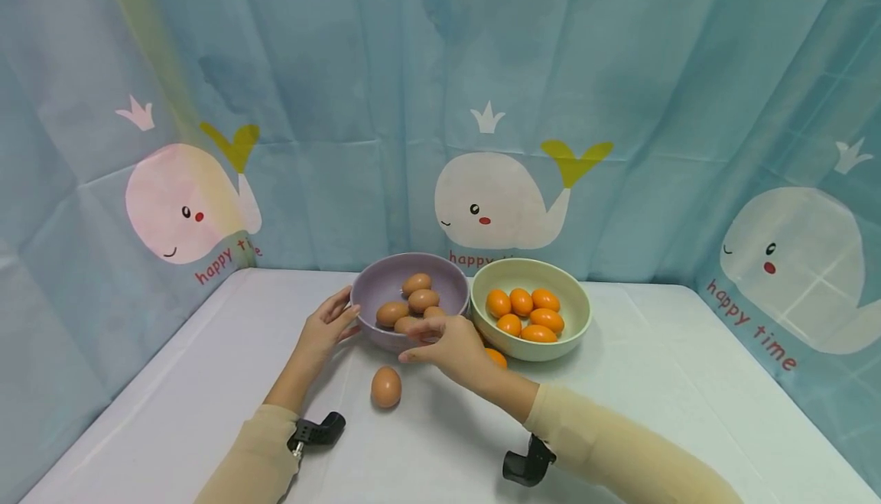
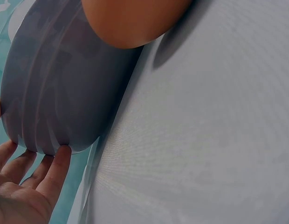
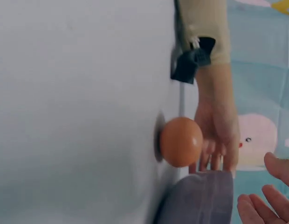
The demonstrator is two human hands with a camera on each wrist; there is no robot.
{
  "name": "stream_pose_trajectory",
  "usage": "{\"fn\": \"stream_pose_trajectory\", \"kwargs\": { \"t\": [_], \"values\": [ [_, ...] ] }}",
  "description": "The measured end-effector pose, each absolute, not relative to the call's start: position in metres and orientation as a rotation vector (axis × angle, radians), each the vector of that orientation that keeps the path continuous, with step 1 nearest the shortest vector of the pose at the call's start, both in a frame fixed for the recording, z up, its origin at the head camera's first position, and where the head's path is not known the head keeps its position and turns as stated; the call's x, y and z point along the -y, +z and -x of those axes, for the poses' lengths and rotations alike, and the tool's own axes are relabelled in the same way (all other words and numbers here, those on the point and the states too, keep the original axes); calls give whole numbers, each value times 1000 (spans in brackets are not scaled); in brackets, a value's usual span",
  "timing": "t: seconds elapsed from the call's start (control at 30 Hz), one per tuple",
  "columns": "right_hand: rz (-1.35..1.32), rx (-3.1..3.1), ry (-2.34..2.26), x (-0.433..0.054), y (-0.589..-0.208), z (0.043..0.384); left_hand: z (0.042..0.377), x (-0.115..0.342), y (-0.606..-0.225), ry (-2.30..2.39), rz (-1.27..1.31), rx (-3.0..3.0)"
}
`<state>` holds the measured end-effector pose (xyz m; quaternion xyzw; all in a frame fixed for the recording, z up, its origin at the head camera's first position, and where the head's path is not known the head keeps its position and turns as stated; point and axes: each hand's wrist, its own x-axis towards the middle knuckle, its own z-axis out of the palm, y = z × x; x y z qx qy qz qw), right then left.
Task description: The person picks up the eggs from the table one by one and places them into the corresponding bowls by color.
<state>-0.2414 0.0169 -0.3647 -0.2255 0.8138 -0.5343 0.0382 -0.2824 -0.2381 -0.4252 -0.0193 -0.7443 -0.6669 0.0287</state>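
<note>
The purple bowl (image 1: 413,265) holds several brown eggs (image 1: 417,284). My left hand (image 1: 329,320) touches its left side; in the left wrist view the nearly straight fingers (image 2: 58,170) rest against the outer wall. Over the bowl's front rim hovers my right hand (image 1: 450,347), thumb and fingers apart, partly hiding the eggs. Nothing shows between them in the right wrist view, where the hand (image 3: 270,205) is at the lower right. One brown egg (image 1: 386,388) lies on the white table before the bowl, between the two arms.
A pale green bowl (image 1: 578,290) with several smooth, oval orange fruits (image 1: 547,320) stands close against the purple bowl's right side. Another orange fruit (image 1: 497,358) lies on the table, partly hidden by my right wrist. A blue whale-print curtain (image 1: 385,206) hangs behind the table (image 1: 661,382).
</note>
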Motion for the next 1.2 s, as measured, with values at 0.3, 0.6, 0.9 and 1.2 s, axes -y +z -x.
{"fn": "stream_pose_trajectory", "kwargs": {
  "t": [0.3, 0.6, 0.9, 1.2],
  "values": [
    [613, -2395, -1674, -17, -377, 233, 281, 238, -426, -2050, 81, 2297],
    [569, -2391, -1595, -12, -392, 232, 283, 238, -426, -2040, 58, 2296],
    [585, -2396, -1556, -3, -401, 232, 282, 238, -424, -2046, 76, 2295],
    [562, -2373, -1563, 7, -409, 232, 282, 238, -425, -2043, 94, 2303]
  ]
}}
